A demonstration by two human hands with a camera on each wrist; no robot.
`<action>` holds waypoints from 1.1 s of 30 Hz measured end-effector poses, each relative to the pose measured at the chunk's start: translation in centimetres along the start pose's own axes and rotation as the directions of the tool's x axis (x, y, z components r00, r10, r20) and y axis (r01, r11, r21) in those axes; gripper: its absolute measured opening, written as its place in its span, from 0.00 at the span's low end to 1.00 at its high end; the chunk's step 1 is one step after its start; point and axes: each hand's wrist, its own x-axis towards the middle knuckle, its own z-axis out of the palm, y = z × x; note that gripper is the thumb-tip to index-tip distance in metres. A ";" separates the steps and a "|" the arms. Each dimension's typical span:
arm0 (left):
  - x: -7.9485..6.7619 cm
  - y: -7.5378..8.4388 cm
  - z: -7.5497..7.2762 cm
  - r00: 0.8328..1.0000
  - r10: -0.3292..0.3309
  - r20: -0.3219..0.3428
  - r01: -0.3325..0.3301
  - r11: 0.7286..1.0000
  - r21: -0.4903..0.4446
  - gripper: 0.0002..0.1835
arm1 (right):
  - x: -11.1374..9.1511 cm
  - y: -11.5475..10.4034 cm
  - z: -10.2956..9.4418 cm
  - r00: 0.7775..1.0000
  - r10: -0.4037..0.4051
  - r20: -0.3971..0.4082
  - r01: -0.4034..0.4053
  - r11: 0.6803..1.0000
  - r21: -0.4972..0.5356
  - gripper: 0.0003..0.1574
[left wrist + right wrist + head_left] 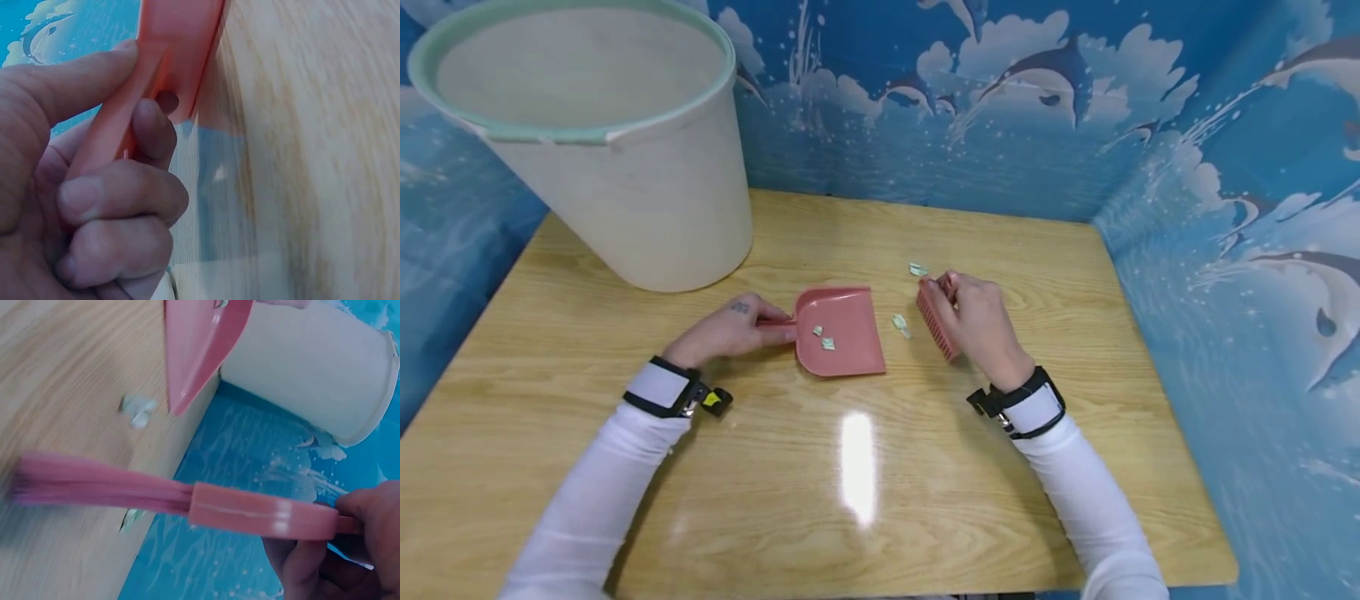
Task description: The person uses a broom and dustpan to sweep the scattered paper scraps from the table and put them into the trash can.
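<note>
My left hand (730, 329) grips the handle of a pink dustpan (850, 304), its fingers curled round it in the left wrist view. Two paper scraps (828, 343) lie in the pan, whose straight edge faces right. My right hand (981, 321) holds a pink hand brush (934, 323) by its back, to the right of the pan. In the right wrist view the bristles (94, 481) reach down to the table. One crumpled scrap (901, 325) lies between pan and brush; another scrap (917, 269) lies just beyond the brush's far end.
A large white bucket (677, 200) with a green rim stands at the table's back left. Dolphin-print sheets (1000, 108) line the back and sides. The wood table (820, 550) has its right edge beyond my right arm.
</note>
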 end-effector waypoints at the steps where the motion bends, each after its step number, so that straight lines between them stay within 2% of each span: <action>1: 0.0 0.0 0.0 1.000 -0.002 0.000 0.002 1.000 -0.004 0.19 | 0.1 -0.1 0.2 1.000 0.002 0.002 -0.002 1.000 0.005 0.25; 11: -0.1 0.2 0.3 1.000 -0.022 0.005 0.022 0.999 -0.032 0.18 | 1.6 -2.6 2.1 0.999 0.032 0.025 -0.034 0.994 0.103 0.27; 20: 0.0 0.0 0.2 1.000 -0.025 0.003 0.025 0.999 -0.022 0.19 | 2.5 -3.9 3.0 0.999 0.041 0.022 -0.045 0.976 0.213 0.24; 24: -0.1 -0.1 0.2 1.000 -0.009 0.007 0.009 1.000 -0.026 0.18 | 2.6 -4.2 3.0 0.999 0.035 0.015 -0.038 0.941 0.336 0.24; 27: -0.1 -0.1 0.1 1.000 0.000 0.006 0.000 1.000 -0.022 0.18 | 2.7 -4.2 2.8 0.999 0.039 -0.023 -0.025 0.903 0.429 0.22; 29: -0.1 -0.1 0.1 1.000 0.000 0.003 0.000 1.000 -0.017 0.18 | 2.7 -3.9 2.6 0.998 0.044 -0.053 -0.015 0.891 0.454 0.21; 33: 0.0 0.0 0.2 1.000 -0.014 0.001 0.014 1.000 -0.014 0.19 | 2.8 -2.6 2.2 0.994 0.055 -0.096 -0.014 0.923 0.384 0.17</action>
